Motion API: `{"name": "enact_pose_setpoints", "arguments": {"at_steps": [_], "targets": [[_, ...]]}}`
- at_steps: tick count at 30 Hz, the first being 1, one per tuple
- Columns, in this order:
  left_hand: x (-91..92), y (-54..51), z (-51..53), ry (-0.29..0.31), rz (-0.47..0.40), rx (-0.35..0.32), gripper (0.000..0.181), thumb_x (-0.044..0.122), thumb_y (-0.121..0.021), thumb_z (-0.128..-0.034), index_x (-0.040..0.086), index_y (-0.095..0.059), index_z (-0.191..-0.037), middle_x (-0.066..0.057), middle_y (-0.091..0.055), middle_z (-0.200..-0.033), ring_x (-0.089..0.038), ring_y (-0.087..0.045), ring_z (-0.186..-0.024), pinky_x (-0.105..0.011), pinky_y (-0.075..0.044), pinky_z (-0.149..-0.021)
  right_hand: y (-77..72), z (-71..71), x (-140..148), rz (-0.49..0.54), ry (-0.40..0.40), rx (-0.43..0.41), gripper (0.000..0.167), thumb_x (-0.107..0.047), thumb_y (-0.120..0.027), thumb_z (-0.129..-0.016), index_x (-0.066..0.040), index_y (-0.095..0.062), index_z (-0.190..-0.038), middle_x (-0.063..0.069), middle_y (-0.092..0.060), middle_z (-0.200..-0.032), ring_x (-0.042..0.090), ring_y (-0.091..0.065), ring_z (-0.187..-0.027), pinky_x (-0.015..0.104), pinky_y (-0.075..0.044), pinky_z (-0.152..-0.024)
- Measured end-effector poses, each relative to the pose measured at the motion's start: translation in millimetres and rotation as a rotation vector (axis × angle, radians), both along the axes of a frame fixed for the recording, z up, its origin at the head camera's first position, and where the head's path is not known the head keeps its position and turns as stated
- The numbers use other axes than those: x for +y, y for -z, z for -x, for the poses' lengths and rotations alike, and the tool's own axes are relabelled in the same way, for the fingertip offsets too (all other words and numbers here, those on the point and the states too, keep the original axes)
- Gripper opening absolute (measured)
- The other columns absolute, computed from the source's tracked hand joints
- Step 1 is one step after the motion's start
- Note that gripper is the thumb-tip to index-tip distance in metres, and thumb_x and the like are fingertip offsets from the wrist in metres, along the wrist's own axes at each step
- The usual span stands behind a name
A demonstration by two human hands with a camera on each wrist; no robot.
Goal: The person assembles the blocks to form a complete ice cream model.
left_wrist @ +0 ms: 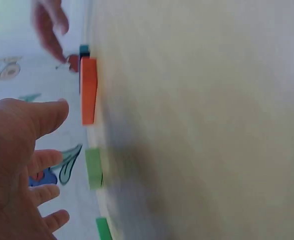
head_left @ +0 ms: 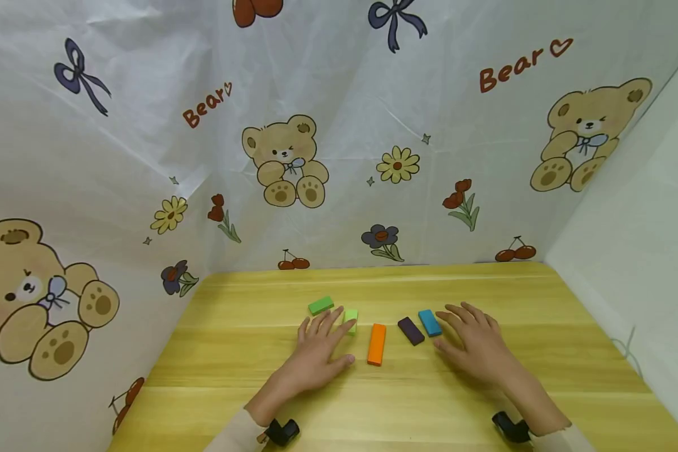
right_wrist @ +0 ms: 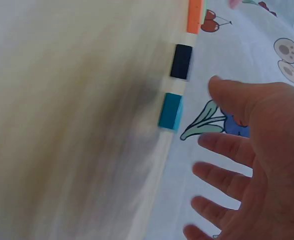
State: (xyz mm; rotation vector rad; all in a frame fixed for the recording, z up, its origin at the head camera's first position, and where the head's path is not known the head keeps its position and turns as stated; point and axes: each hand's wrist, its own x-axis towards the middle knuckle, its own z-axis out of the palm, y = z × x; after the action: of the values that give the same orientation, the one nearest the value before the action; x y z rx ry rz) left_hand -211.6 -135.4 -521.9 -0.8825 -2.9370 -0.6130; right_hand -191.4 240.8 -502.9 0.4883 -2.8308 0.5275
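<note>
Head view: the orange block point(head_left: 376, 344) lies between the two hands, with the dark purple block point(head_left: 410, 331) and blue block point(head_left: 430, 323) on its right, the light green block point(head_left: 350, 314) and green block point(head_left: 321, 306) on its left. A finger of the left hand point(head_left: 319, 355) hides part of the light green block — contact is hard to tell. That hand is open, fingers spread, holding nothing; the right hand point(head_left: 474, 339), likewise open and empty, is just beside the blue block. In the left wrist view the green block is cut off below and the blue one mostly hidden. All five lie on the wooden table point(head_left: 248, 402), before a bear-printed cloth point(head_left: 339, 75) — its left-hand bear cropped by the edge
</note>
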Motion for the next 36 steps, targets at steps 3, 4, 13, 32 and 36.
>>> {"name": "enact_pose_setpoints", "arguments": {"at_steps": [3, 4, 13, 32, 36], "targets": [[10.2, 1.8, -2.4, 0.060, -0.016, 0.029, 0.060, 0.043, -0.067, -0.1064, 0.030, -0.049, -0.162, -0.004, -0.033, -0.178, -0.035, -0.033, -0.159, -0.071, -0.022, -0.120, -6.3, 4.4, -6.9, 0.023, -0.020, -0.016, 0.043, -0.032, -0.081, -0.097, -0.011, -0.074, -0.134, 0.015, -0.072, -0.134, 0.043, -0.062, -0.127, 0.067, -0.050, -0.104], [13.3, 2.6, -3.1, 0.074, -0.017, 0.039, 0.057, 0.041, -0.067, -0.1066, 0.030, -0.052, -0.161, -0.003, -0.036, -0.176, -0.033, -0.036, -0.156, -0.068, -0.024, -0.117, -7.4, 5.7, -10.0, 0.028, -0.028, -0.025, 0.039, -0.029, -0.082, -0.096, -0.010, -0.076, -0.130, 0.012, -0.075, -0.126, 0.038, -0.065, -0.118, 0.062, -0.054, -0.100], [33.2, 2.1, 0.7, 0.130, 0.053, 0.093, 0.052, 0.043, -0.067, -0.1069, 0.038, -0.055, -0.157, 0.008, -0.045, -0.171, -0.024, -0.045, -0.146, -0.054, -0.028, -0.106, -10.2, 15.4, -43.3, 0.068, -0.009, -0.082, 0.018, -0.020, -0.087, -0.091, -0.010, -0.082, -0.105, -0.001, -0.073, -0.090, 0.014, -0.062, -0.084, 0.039, -0.057, -0.080], [43.4, -4.6, 6.1, 0.157, 0.181, 0.126, 0.052, 0.047, -0.067, -0.1055, 0.035, -0.059, -0.155, 0.010, -0.054, -0.165, -0.020, -0.050, -0.141, -0.048, -0.029, -0.103, -7.7, 24.1, -60.4, -0.020, 0.009, -0.105, 0.027, -0.020, -0.089, -0.090, -0.005, -0.081, -0.112, 0.007, -0.078, -0.101, 0.021, -0.064, -0.088, 0.041, -0.060, -0.084], [45.3, -1.5, 4.3, 0.159, 0.165, 0.126, 0.052, 0.050, -0.069, -0.1039, 0.035, -0.061, -0.153, 0.011, -0.056, -0.163, -0.019, -0.051, -0.140, -0.047, -0.030, -0.102, -5.6, 24.5, -60.1, -0.021, 0.010, -0.100, 0.024, -0.018, -0.089, -0.090, -0.007, -0.082, -0.110, 0.007, -0.079, -0.103, 0.022, -0.065, -0.090, 0.043, -0.060, -0.086]]}}
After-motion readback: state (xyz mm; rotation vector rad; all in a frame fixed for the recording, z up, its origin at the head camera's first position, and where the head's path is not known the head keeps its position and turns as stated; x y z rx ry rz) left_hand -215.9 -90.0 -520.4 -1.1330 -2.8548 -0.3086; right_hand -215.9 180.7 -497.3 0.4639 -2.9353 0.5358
